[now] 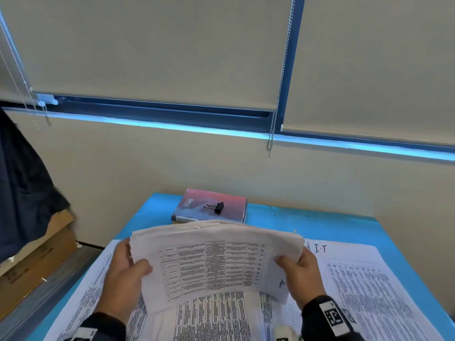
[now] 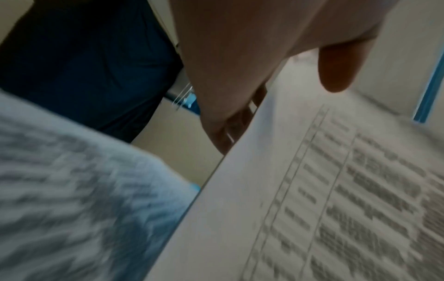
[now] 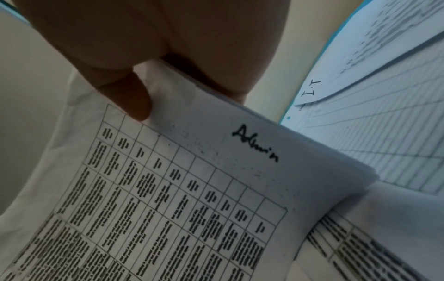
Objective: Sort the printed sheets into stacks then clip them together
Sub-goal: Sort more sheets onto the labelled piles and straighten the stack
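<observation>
A thick stack of printed sheets (image 1: pixel 214 262) is held upright above the blue table (image 1: pixel 307 222), its top page a table with "Admin" handwritten in a corner (image 3: pixel 257 144). My left hand (image 1: pixel 128 271) grips its left edge, thumb on the front (image 2: pixel 336 68), fingers behind. My right hand (image 1: pixel 302 269) grips the right edge, thumb on the front page (image 3: pixel 129 97). More printed sheets lie flat beneath (image 1: pixel 211 316); one at the right is marked "I.T" (image 1: pixel 364 279). A black binder clip (image 1: pixel 216 207) rests on a reddish book (image 1: pixel 211 205) at the table's far edge.
Loose printed pages (image 1: pixel 86 291) overhang the table's left side. Cardboard boxes (image 1: pixel 37 262) and a dark garment (image 1: pixel 22 183) stand to the left. A wall with window blinds (image 1: pixel 160 50) and hanging bead chains rises behind the table.
</observation>
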